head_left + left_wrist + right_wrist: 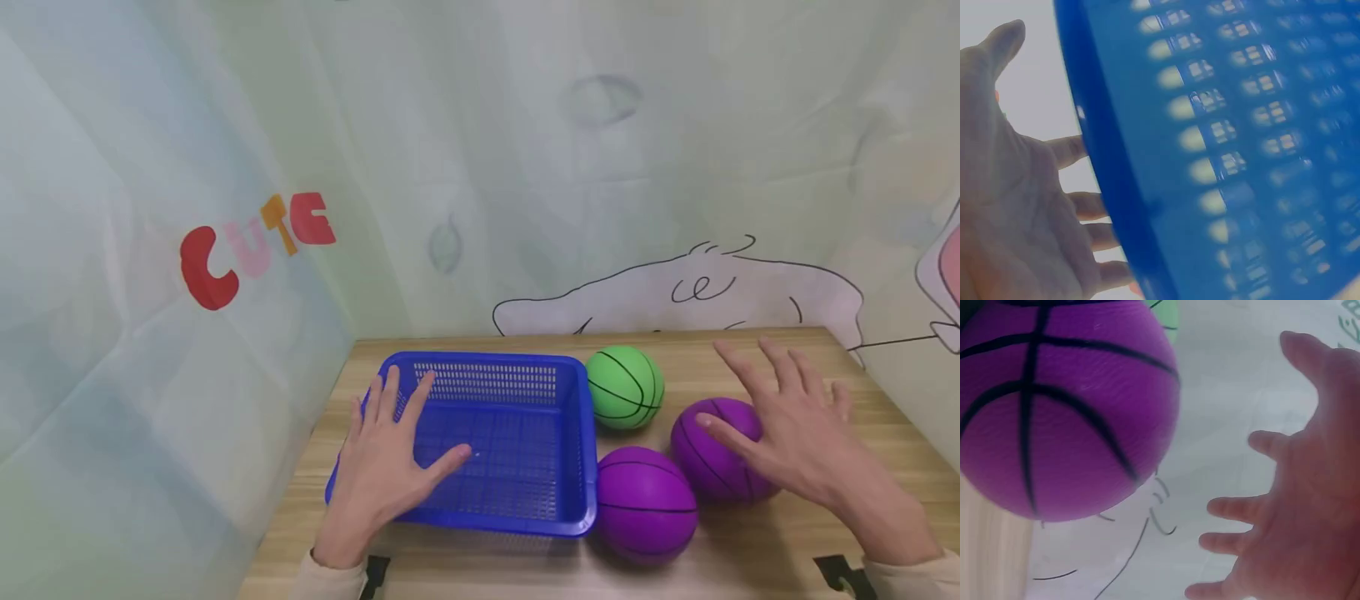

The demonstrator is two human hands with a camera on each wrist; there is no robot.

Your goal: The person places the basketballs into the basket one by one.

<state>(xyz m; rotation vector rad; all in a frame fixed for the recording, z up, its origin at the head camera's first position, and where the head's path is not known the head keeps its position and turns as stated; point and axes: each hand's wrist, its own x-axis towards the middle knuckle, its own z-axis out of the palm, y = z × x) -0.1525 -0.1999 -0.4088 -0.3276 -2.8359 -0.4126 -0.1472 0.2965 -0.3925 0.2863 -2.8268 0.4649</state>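
Observation:
My left hand [386, 462] is spread above the left side of a blue plastic basket [480, 527], its fingers straight and holding nothing. In the left wrist view the same hand [1016, 200] shows beside the basket's rim [1107, 150]; whether it touches is unclear. My right hand [798, 429] hovers with splayed fingers over a purple basketball [712, 454], partly covering it. In the right wrist view a gap separates that hand [1291, 500] from a purple ball [1079, 419]. Another purple ball [645, 508] sits by the basket's front right corner. A green basketball [626, 387] lies at its back right.
A wood-grain table [810, 367] bears the basket and balls. Printed fabric walls stand behind [525, 167] and to the left, the left one with "CUTE" lettering [258, 242]. The basket's inside shows a slotted floor.

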